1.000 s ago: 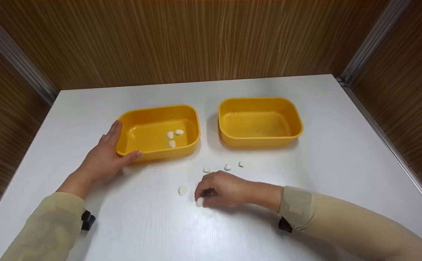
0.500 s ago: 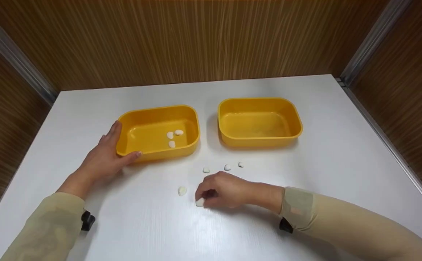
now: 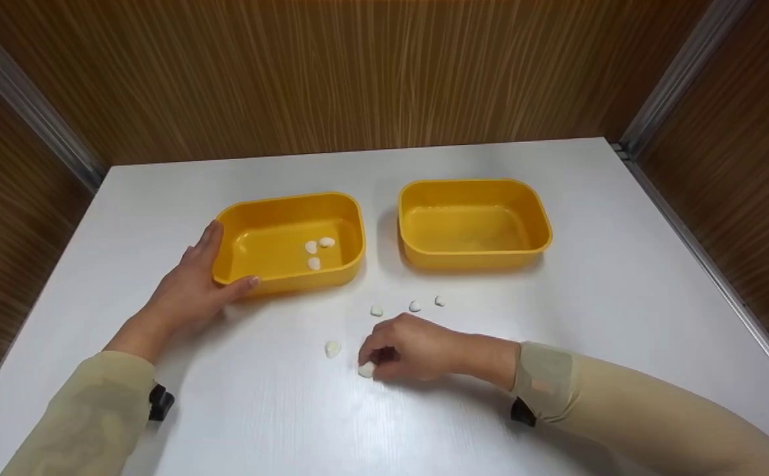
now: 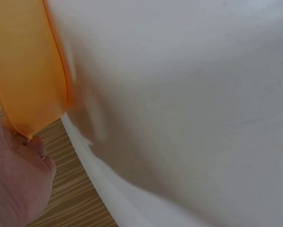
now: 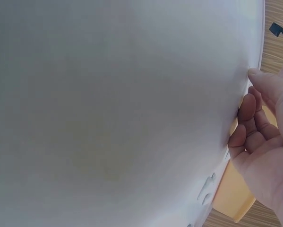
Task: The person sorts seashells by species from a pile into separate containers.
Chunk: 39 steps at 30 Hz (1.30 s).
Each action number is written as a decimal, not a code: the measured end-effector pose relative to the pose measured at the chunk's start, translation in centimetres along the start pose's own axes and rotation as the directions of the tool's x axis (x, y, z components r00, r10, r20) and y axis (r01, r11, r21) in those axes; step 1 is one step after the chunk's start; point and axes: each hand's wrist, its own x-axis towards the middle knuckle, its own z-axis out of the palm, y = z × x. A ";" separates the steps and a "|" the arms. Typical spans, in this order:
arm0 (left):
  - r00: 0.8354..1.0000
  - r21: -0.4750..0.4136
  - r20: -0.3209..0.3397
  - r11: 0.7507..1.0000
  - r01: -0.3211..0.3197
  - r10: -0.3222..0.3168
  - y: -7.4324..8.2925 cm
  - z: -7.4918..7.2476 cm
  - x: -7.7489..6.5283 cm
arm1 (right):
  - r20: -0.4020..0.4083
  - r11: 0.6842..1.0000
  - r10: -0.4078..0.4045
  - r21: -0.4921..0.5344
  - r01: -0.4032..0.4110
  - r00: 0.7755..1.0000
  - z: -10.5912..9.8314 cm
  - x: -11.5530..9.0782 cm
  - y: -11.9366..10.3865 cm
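Note:
In the head view my left hand (image 3: pixel 189 284) holds the left end of a yellow plastic box (image 3: pixel 354 268). Its thumb lies along the near wall and its fingers reach up the left side. Inside that box are three white pebbles (image 3: pixel 314 263). My right hand (image 3: pixel 417 348) is low over the white table, thumb and forefinger pinching a white pebble (image 3: pixel 366 370). Left of it lies another loose pebble (image 3: pixel 332 348). Beyond the right hand, three smaller pebbles (image 3: pixel 414 306) are strung out in a row. The right wrist view shows the fingers (image 5: pixel 247 108) curled; its held pebble is hidden there.
A second yellow box (image 3: pixel 477 259), with nothing in it, stands to the right of the first. The white table (image 3: pixel 278 410) meets a wood-grain panel (image 3: pixel 358 79) at the back, and similar panels rise at both sides.

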 end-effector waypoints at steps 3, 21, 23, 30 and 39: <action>1.000 0.001 -0.005 1.000 -0.006 0.006 0.0 0.0 0.0 | -0.008 1.000 0.005 -0.007 -0.005 1.000 0.0 -0.1 -0.1; 1.000 -0.012 -0.006 1.000 0.012 -0.012 -0.2 0.0 0.0 | -0.052 0.998 -0.034 -0.059 0.031 0.998 -0.7 0.4 -0.4; 1.000 -0.014 -0.004 1.000 0.018 -0.018 -0.2 0.0 -0.1 | -0.078 0.999 -0.041 -0.039 0.038 0.996 -1.1 0.7 -0.5; 1.000 -0.020 -0.010 1.000 0.016 -0.016 -0.2 0.0 -0.3 | -0.157 0.998 -0.063 -0.008 0.063 0.986 -3.1 2.5 -1.2; 1.000 0.003 -0.007 1.000 -0.002 0.002 0.0 0.1 0.0 | -0.288 0.992 -0.126 -0.021 0.125 0.949 -6.5 6.3 -2.0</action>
